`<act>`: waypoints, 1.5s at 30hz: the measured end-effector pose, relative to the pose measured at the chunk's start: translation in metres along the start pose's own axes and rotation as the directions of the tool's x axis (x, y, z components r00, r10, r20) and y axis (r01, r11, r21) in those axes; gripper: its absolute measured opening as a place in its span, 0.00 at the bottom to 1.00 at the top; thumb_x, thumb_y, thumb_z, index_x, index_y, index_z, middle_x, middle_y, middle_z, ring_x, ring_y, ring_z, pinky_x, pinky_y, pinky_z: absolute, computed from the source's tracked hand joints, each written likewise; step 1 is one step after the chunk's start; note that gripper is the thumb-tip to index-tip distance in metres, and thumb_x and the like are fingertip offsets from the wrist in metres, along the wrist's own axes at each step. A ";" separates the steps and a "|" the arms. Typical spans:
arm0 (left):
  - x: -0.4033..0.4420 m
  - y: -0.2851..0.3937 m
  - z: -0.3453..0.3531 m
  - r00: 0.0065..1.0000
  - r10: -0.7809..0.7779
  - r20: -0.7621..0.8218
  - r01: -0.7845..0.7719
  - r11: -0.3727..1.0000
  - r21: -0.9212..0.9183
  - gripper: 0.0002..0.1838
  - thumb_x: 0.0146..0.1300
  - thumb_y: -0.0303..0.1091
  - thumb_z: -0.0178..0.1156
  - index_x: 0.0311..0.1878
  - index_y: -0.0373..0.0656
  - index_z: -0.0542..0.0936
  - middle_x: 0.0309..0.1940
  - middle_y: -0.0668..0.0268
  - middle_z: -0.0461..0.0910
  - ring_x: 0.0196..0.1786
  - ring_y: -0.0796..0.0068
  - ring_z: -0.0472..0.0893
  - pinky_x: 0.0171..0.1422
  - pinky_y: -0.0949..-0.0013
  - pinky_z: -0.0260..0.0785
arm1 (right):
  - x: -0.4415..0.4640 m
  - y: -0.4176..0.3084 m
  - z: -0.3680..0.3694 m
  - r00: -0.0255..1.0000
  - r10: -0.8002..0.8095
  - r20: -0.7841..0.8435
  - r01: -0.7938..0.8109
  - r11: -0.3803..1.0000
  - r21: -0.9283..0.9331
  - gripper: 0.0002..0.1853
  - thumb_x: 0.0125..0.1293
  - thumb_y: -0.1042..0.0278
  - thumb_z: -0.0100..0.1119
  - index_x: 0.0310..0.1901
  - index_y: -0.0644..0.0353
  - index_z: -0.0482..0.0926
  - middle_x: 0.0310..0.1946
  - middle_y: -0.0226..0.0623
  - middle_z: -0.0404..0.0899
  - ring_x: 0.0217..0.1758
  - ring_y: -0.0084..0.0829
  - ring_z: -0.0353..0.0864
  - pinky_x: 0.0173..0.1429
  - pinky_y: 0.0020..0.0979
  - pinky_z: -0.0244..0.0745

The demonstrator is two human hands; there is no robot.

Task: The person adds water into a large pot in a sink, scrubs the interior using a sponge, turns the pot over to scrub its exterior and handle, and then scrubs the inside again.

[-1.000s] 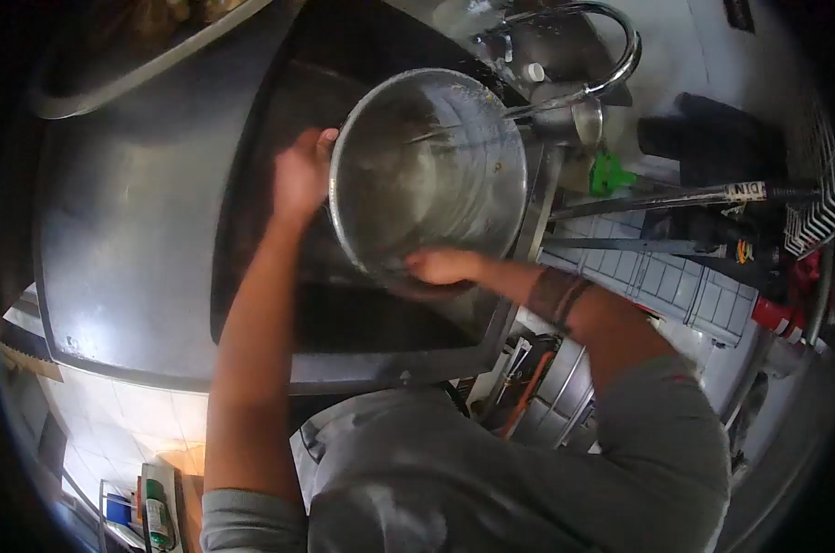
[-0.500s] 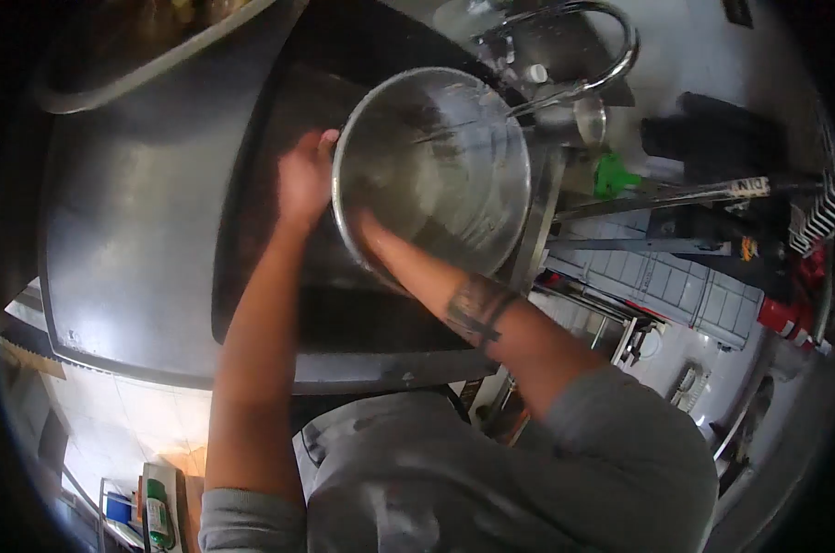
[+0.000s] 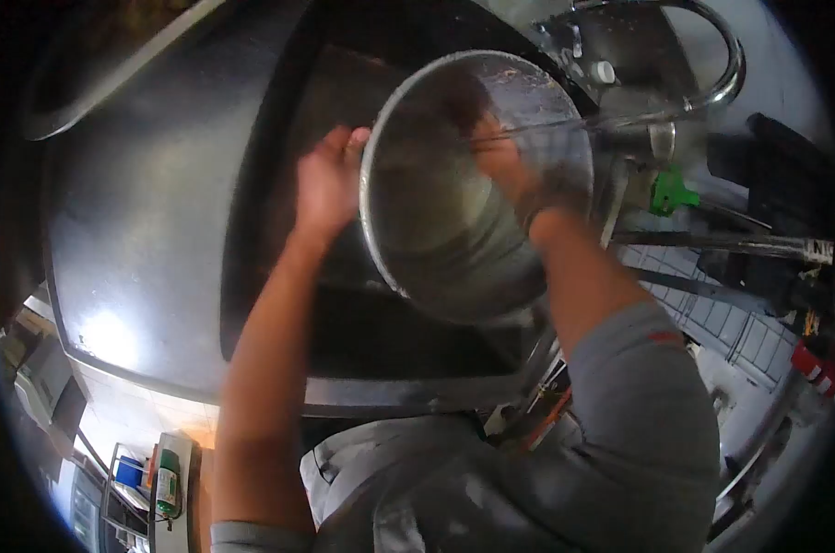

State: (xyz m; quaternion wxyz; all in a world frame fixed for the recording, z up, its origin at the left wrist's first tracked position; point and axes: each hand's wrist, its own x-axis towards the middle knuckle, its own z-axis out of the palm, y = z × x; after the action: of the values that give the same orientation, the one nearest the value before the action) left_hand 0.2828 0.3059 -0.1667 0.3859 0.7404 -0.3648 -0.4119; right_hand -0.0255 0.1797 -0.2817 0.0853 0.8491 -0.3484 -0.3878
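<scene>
Pot (image 3: 431, 217) of streaked metal, round, right hand (image 3: 499, 152) inside

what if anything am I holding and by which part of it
Your left hand holds the metal pot by its rim, on the left. Whether your right hand, blurred inside it, holds anything cannot be told.

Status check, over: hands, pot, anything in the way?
Left hand at the rim of the metal pot; right hand inside, blurred. Pot's mouth faces the camera. Possible obstacle: faucet, apparently running into it.
</scene>
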 end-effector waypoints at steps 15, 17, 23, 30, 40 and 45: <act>0.005 0.002 0.000 0.999 -0.034 -0.019 0.033 0.997 -0.073 0.19 0.76 0.49 0.60 0.44 0.40 0.85 0.27 0.45 0.82 0.30 0.45 0.80 0.40 0.54 0.74 | 0.009 -0.171 -0.027 0.992 -0.083 -0.096 0.126 0.596 0.793 0.25 0.74 0.65 0.50 0.71 0.57 0.73 0.68 0.40 0.75 0.72 0.40 0.71 0.76 0.39 0.67; 0.003 0.002 -0.001 1.000 -0.012 -0.028 0.010 0.997 -0.076 0.19 0.76 0.50 0.61 0.44 0.40 0.85 0.26 0.46 0.82 0.29 0.45 0.80 0.40 0.53 0.73 | -0.016 -0.156 0.000 0.978 -0.156 -0.137 0.201 0.552 0.809 0.25 0.74 0.64 0.50 0.71 0.57 0.72 0.68 0.40 0.76 0.72 0.40 0.72 0.76 0.40 0.67; 0.004 0.000 0.001 0.999 -0.037 -0.020 0.035 0.995 -0.094 0.20 0.75 0.50 0.61 0.42 0.40 0.84 0.26 0.45 0.81 0.30 0.42 0.79 0.39 0.53 0.73 | -0.006 -0.096 0.048 0.975 -0.113 -0.194 0.218 0.680 0.700 0.25 0.76 0.64 0.49 0.72 0.58 0.72 0.67 0.38 0.77 0.71 0.40 0.74 0.76 0.40 0.67; 0.007 -0.004 -0.002 1.000 -0.023 -0.003 0.023 0.998 -0.054 0.21 0.75 0.51 0.60 0.43 0.40 0.84 0.27 0.44 0.81 0.32 0.41 0.81 0.39 0.52 0.74 | -0.022 -0.114 0.028 0.985 -0.161 -0.053 0.157 0.745 0.649 0.22 0.73 0.64 0.52 0.66 0.60 0.77 0.62 0.39 0.81 0.65 0.41 0.78 0.70 0.41 0.73; 0.006 -0.001 -0.002 1.000 -0.025 -0.017 0.024 0.998 -0.061 0.21 0.76 0.49 0.60 0.42 0.38 0.84 0.25 0.46 0.80 0.26 0.62 0.75 0.39 0.58 0.73 | -0.044 -0.185 -0.001 0.984 -0.175 -0.014 0.141 0.741 0.657 0.19 0.68 0.63 0.58 0.58 0.61 0.82 0.55 0.43 0.85 0.57 0.47 0.84 0.60 0.46 0.80; 0.004 0.001 -0.002 1.000 0.005 -0.030 -0.008 0.995 -0.104 0.20 0.76 0.49 0.60 0.43 0.38 0.85 0.25 0.51 0.83 0.28 0.73 0.75 0.38 0.60 0.73 | -0.056 -0.075 0.070 0.993 -0.057 0.100 -0.006 0.844 0.536 0.18 0.66 0.63 0.61 0.53 0.62 0.84 0.51 0.45 0.87 0.52 0.50 0.86 0.56 0.48 0.83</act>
State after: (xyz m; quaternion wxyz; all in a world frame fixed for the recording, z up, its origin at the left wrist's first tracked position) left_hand 0.2857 0.3028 -0.1661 0.4308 0.7241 -0.3395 -0.4182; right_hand -0.0621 0.2809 -0.3267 -0.1797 0.8205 -0.4357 -0.3235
